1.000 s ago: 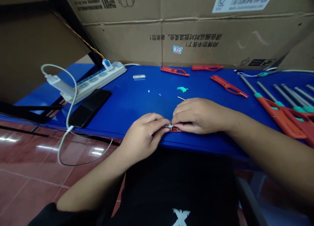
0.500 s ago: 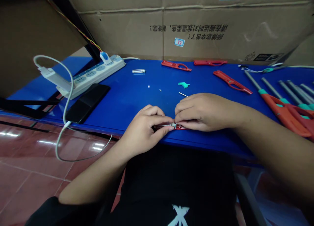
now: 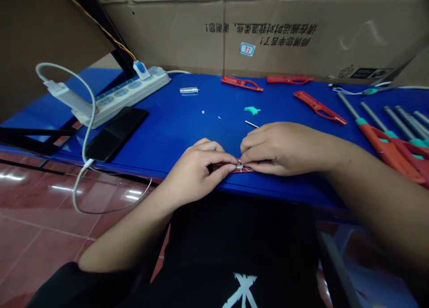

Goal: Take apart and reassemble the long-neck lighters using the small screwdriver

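Observation:
Close to the table's front edge, a red lighter housing half (image 3: 248, 169) lies with small metal and wire parts inside, mostly covered by fingers. My left hand (image 3: 201, 167) grips its left side between thumb and fingers. From the other side, my right hand (image 3: 275, 149) pinches at the parts in the middle; what exactly its fingertips hold is hidden. Just beyond are a thin metal pin (image 3: 251, 124), a green trigger (image 3: 252, 110), a tiny white piece (image 3: 203, 112) and two tiny pins (image 3: 219, 117). Further back rests a clear-and-silver cylinder (image 3: 189, 90).
Red lighter housing halves (image 3: 241, 83) lie along the back. Several assembled lighters with metal tubes (image 3: 390, 149) are at the right. On the left are a power strip (image 3: 124, 93), a black phone (image 3: 117, 134) and its white cable (image 3: 89, 134). A cardboard box (image 3: 167, 35) stands behind.
The view has tilted down slightly, so the scene shifts up. My left fingers still grip the housing, while my right fingertips have shifted slightly at the middle, showing more of its red edge.

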`<state>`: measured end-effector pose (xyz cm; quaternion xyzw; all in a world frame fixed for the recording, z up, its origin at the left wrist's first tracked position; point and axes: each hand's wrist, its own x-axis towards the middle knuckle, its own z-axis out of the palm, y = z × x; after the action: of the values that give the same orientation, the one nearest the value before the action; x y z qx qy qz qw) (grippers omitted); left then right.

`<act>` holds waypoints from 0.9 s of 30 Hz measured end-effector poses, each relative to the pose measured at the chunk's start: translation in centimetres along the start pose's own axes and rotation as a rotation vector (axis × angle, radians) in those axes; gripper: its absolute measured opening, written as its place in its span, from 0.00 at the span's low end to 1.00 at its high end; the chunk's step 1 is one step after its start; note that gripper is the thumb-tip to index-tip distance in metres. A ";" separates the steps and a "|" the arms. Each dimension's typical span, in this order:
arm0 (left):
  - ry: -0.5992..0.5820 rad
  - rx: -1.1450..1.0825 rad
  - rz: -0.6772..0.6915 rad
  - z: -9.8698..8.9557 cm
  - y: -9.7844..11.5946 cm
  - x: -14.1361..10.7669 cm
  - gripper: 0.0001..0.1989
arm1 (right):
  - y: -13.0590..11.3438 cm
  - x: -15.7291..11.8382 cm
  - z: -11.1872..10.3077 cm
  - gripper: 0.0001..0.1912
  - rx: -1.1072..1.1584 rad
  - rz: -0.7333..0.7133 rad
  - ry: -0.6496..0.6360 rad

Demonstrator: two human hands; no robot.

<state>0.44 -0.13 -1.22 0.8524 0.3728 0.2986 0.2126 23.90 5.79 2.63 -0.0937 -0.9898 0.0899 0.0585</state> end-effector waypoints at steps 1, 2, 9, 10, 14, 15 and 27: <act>0.000 0.002 -0.001 0.0 0.0 0.0 0.08 | 0.0 0.0 0.0 0.12 -0.003 0.003 -0.002; 0.001 0.003 -0.003 0.0 0.0 0.0 0.08 | 0.0 0.0 0.0 0.12 -0.005 0.007 -0.004; 0.002 -0.003 -0.003 0.1 0.0 -0.1 0.09 | -0.2 -0.5 -0.9 0.10 0.078 0.155 -0.024; 0.002 0.001 0.001 0.1 -0.1 -0.2 0.09 | -0.4 -0.6 -1.0 0.09 0.111 0.189 -0.033; 0.006 0.024 0.023 0.1 -0.1 -0.2 0.09 | -1.3 -0.7 -0.5 0.07 0.202 0.325 -0.041; 0.004 0.034 0.027 0.1 0.0 -0.3 0.10 | -1.6 -0.7 -0.3 0.07 0.211 0.367 -0.032; 0.001 0.070 -0.004 0.4 -0.1 -0.6 0.10 | -3.4 -0.6 1.1 0.07 0.293 0.634 0.057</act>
<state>0.30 -0.56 -1.78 0.8584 0.3850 0.2854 0.1831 23.75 2.17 2.14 -0.3895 -0.8860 0.2421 0.0679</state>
